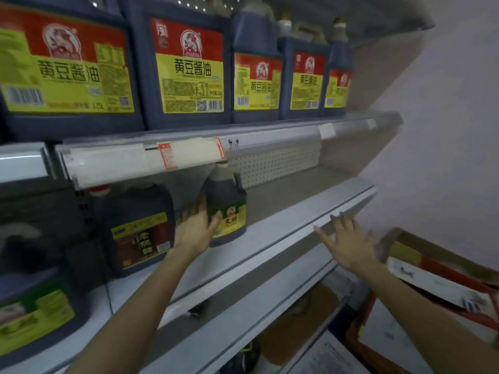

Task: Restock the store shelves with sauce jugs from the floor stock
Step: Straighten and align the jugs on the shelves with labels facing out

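**Middle shelf, small jug: seating and facing**

Step in hand, as judged: settling the small jug (229, 201) on the middle shelf (297, 209).

- Your left hand (194, 230), just left of centre, grasps it with the thumb across the label and the fingers round its left side.
- The jug stands upright at centre, apart from the brown-labelled jug (140, 228), with your hand between them.
- Slide it rather than lift it, because its cap sits close under the price strip (189, 152) at 12 o'clock.
- Turn the label square to the front before letting go.
- Bare shelf runs on toward 3 o'clock, so there is room for more.
- Your right hand (348, 247), at 4 o'clock, is released with the fingers spread. It holds nothing and is free for the next jug.

Count:
- Green-labelled jug (35, 311), 8 o'clock: one, partly seen.
- Brown-labelled jug, 9 o'clock: one.
- Small jug, centre: one.
- Red-and-yellow jugs (189, 66), upper shelf, 10 to 1 o'clock: five in front; caps behind them cannot be counted.
- Cardboard box (437, 276), 4 o'clock: one, contents unseen.
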Demonstrator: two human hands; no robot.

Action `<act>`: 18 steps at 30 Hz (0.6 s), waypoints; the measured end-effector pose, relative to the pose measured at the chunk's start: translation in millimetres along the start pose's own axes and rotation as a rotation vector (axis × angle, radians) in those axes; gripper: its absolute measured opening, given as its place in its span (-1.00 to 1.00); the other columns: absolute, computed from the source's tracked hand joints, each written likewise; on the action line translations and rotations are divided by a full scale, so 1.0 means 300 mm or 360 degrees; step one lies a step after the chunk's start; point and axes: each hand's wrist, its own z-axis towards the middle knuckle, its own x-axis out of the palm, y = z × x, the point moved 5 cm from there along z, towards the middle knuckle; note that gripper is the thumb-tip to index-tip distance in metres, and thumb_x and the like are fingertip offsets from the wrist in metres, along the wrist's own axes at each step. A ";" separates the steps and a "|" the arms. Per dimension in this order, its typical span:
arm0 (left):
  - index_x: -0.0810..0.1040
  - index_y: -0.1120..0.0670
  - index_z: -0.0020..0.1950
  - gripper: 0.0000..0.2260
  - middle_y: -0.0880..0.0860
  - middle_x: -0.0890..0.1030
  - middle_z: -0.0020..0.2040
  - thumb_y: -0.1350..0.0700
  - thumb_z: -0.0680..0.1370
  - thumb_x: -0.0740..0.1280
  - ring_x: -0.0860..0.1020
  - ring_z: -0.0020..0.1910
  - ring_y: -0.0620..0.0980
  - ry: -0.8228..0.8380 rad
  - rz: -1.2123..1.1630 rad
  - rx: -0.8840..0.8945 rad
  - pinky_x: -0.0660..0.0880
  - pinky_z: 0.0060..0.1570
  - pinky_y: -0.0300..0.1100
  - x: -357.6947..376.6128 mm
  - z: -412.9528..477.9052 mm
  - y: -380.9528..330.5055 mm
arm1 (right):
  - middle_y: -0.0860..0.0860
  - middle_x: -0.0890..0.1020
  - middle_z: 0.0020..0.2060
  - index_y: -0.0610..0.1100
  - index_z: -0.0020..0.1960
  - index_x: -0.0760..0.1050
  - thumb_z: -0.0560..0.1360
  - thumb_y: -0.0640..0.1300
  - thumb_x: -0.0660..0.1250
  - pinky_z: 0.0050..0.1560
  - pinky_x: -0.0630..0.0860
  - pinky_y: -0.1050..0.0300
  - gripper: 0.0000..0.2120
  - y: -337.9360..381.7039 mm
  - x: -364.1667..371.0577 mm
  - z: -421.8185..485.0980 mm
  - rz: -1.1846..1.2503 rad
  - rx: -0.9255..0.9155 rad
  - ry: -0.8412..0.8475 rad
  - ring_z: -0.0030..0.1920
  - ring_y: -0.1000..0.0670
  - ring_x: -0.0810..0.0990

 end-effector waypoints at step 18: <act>0.17 0.07 0.49 -0.19 0.00 0.34 0.44 -0.10 0.37 0.50 0.33 0.42 0.05 0.0273 -0.0672 -0.0055 0.32 0.36 -0.16 0.129 0.343 0.094 | -0.14 0.27 0.46 -0.08 0.53 0.13 0.53 0.25 0.15 0.34 0.29 0.06 -0.32 0.667 0.152 0.489 0.1390 -0.0338 0.0321 0.42 -0.15 0.32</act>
